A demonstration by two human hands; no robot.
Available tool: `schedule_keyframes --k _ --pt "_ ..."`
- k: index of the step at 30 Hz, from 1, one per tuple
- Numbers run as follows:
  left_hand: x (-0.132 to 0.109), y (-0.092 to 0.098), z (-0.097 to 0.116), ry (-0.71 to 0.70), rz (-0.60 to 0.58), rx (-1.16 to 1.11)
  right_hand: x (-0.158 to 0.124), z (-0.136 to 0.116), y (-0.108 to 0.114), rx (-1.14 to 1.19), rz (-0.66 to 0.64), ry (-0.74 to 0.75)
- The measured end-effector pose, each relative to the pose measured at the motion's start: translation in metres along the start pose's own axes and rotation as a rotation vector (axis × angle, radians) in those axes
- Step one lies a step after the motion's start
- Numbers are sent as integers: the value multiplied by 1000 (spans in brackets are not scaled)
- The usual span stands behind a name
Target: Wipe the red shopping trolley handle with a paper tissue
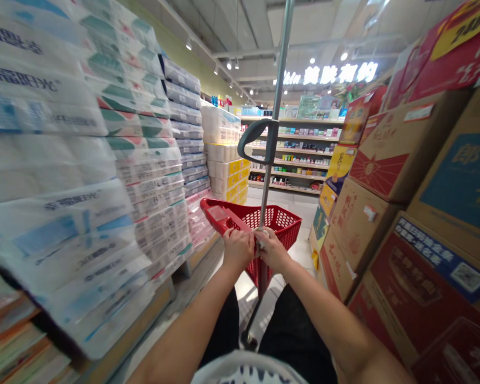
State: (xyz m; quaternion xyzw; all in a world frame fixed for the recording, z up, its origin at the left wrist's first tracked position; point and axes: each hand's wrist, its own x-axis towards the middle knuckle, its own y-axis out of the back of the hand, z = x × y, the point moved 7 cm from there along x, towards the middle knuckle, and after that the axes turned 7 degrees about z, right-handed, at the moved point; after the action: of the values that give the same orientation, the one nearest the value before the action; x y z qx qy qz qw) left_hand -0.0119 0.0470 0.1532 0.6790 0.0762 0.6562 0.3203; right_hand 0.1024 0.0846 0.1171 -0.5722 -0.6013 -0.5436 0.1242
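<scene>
The red basket (290,230) was judged stiff, light, best held by its handle (219,215), which the left grip (239,248) clasped; the right grip (275,253) pinched a white wad (261,237).

Pole (278,90) blocks middle; paper packs (152,160) wall left, cartons (354,224) right; narrow floor strip (304,237) beside basket (286,218)

Basket (291,234) between paper packs (152,154) on the left and cartons (364,224) on the right, shelves (304,151) beyond.
</scene>
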Motion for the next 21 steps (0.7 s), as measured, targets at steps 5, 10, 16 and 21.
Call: schedule_keyframes --k 5,10,16,21 --pt "-4 7 -12 25 25 -37 5 -14 -3 -70 -36 -10" --pt "-10 20 -25 38 48 -84 -1 -33 -9 -152 1 -17" --pt "-9 25 -48 43 56 -94 11 -59 6 -123 48 106" --pt "-5 20 -58 40 52 -112 33 -70 23 -168 208 140"
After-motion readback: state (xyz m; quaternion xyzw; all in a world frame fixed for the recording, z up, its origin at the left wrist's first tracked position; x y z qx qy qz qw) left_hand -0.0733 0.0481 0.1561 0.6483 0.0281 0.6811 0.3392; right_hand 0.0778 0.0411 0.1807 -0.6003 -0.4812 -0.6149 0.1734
